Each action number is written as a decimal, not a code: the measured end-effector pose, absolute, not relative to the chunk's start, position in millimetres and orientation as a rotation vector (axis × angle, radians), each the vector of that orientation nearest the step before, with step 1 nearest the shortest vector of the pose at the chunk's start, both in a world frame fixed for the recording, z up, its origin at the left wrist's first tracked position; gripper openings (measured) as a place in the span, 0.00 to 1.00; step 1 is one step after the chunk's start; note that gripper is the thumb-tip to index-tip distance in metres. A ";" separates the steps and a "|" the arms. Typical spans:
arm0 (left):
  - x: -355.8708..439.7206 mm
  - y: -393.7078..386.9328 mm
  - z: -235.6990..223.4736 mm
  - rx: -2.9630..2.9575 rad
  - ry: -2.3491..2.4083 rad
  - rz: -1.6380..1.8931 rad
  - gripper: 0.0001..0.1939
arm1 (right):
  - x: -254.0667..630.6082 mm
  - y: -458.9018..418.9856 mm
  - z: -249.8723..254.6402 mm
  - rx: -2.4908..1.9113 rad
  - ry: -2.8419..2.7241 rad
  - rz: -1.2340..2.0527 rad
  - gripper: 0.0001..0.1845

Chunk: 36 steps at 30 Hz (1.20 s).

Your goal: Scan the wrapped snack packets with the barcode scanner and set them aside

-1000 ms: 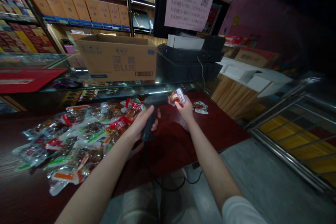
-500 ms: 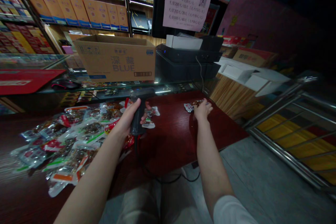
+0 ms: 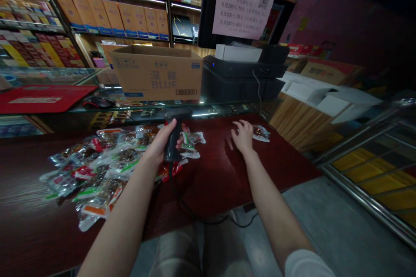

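My left hand point(image 3: 162, 142) is wrapped round the handle of a black corded barcode scanner point(image 3: 172, 140), held over the right end of a heap of snack packets point(image 3: 107, 160). These are clear plastic packets with red, green and orange parts and brown food inside. At the right, my right hand point(image 3: 243, 135) is open just above the dark red table point(image 3: 214, 169), fingers spread and holding nothing. A single snack packet point(image 3: 261, 133) lies on the table just right of that hand. The scanner's cable hangs down past the table's front edge.
Behind the table, a cardboard box point(image 3: 159, 73) stands on a glass counter beside a black machine point(image 3: 243, 73). A computer mouse point(image 3: 97, 102) and a red mat point(image 3: 45, 98) are at the left. A metal railing point(image 3: 370, 203) runs along the right.
My right hand has let go of the packet, which now lies to its right, and its fingers have opened. My left hand still holds the scanner. The view has shifted slightly left.
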<state>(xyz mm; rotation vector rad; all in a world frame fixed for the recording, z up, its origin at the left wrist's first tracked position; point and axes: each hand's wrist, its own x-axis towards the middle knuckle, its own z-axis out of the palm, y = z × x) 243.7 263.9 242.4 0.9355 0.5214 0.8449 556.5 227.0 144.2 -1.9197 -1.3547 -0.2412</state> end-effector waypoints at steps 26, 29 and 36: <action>263.0 243.6 230.6 1.066 0.490 0.643 0.25 | 568.6 218.9 158.5 -1.258 -0.827 0.723 0.31; 270.7 239.6 222.1 1.086 0.479 0.636 0.24 | 563.4 220.0 161.4 -1.216 -0.834 0.710 0.29; 280.6 233.7 215.9 1.094 0.501 0.621 0.24 | 544.8 214.4 173.8 -1.225 -0.987 0.730 0.26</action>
